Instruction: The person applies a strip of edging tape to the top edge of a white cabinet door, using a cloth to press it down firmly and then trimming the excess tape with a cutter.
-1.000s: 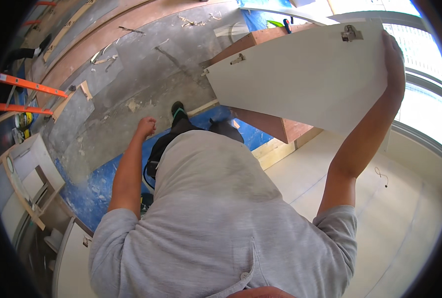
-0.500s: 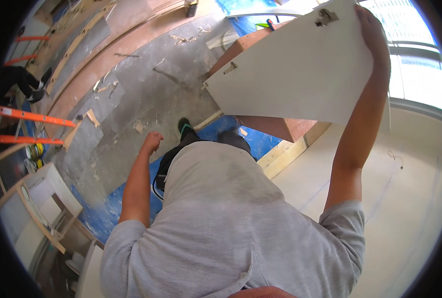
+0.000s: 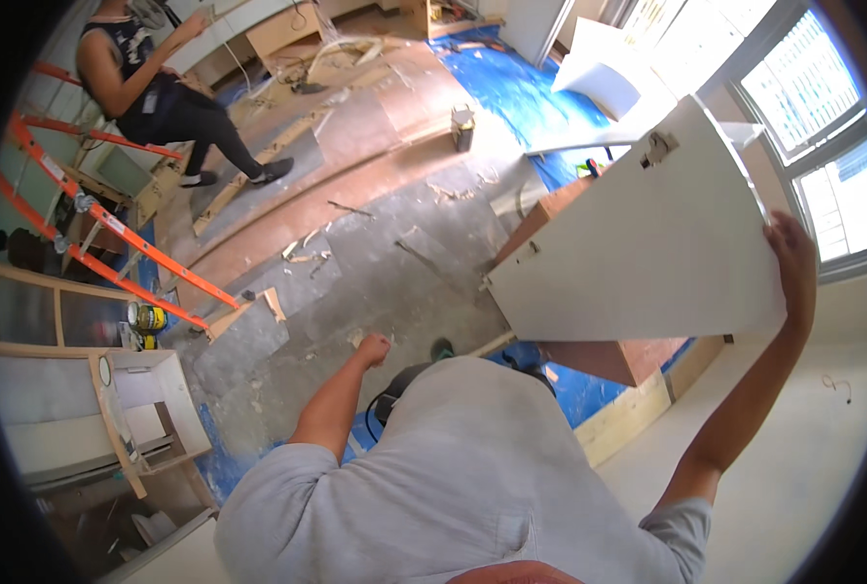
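Note:
A white cabinet door (image 3: pixel 638 258) with metal hinges stands tilted at the right of the head view. My right hand (image 3: pixel 793 251) is closed round its right edge. Behind and below the door shows a reddish-brown wooden box (image 3: pixel 638 358), mostly hidden by it. My left hand (image 3: pixel 373 350) hangs over the grey floor, well apart from the door. Its fingers are curled; whether anything small is in them does not show. One hinge (image 3: pixel 659 149) sits near the door's top corner.
An orange ladder (image 3: pixel 127 234) leans at the left, with a seated person (image 3: pixel 151 97) beyond it. Wood scraps (image 3: pixel 307 251) litter the grey floor (image 3: pixel 375 277). Blue sheeting (image 3: pixel 511 88) covers other parts. A can (image 3: pixel 462 128) stands ahead; a white cabinet (image 3: pixel 166 404) is at left.
The view has tilted up, showing more of the room and the seated person. My right hand sits lower along the door's edge. My left fingers look more curled.

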A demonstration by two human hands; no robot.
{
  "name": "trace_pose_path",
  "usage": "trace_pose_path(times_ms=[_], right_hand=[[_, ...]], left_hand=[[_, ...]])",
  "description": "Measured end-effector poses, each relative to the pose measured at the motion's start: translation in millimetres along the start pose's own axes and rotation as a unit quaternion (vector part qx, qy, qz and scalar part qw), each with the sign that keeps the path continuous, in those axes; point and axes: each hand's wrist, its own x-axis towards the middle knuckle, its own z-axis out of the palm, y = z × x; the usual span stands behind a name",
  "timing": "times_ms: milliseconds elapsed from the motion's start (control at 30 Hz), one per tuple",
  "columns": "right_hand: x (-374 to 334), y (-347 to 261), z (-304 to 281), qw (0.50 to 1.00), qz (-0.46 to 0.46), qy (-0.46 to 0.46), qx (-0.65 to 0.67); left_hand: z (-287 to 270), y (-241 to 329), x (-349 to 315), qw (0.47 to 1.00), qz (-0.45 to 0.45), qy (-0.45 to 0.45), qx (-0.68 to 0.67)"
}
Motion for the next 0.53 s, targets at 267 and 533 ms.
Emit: trace_pose_path(times_ms=[267, 533], right_hand=[[-71, 26, -36, 0.997, 0.033, 0.062, -0.014], [-125, 45, -29, 0.973, 0.078, 0.136, 0.171]], left_hand=[[-18, 50, 20, 0.993, 0.091, 0.019, 0.070], [-16, 93, 31, 0.993, 0.094, -0.013, 0.069]])
